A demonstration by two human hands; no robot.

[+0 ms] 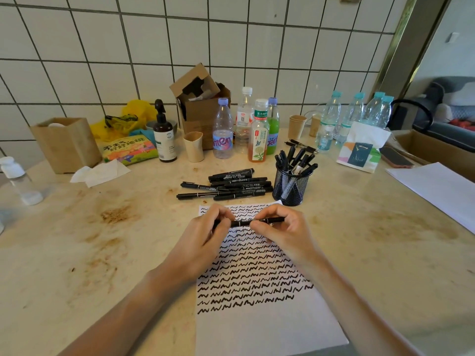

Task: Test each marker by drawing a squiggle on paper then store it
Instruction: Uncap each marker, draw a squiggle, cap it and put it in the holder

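Observation:
A black marker (245, 223) lies level between both hands, above the top of the paper (259, 322). My left hand (205, 233) pinches its left end and my right hand (281, 229) pinches its right part. The white sheet is filled with many rows of black squiggles down to about its middle. Beyond the paper, a pile of several black markers (228, 185) lies on the table. To the right of the pile stands a black mesh cup (290, 187) holding several more markers.
Bottles (223, 129), a cardboard box (200, 104), paper cups (297, 125), a pump bottle (163, 134), a snack bag (129, 150) and a wooden box (66, 143) crowd the back. A tissue pack (359, 150), a phone (394, 158) and a second sheet (442, 188) lie at the right.

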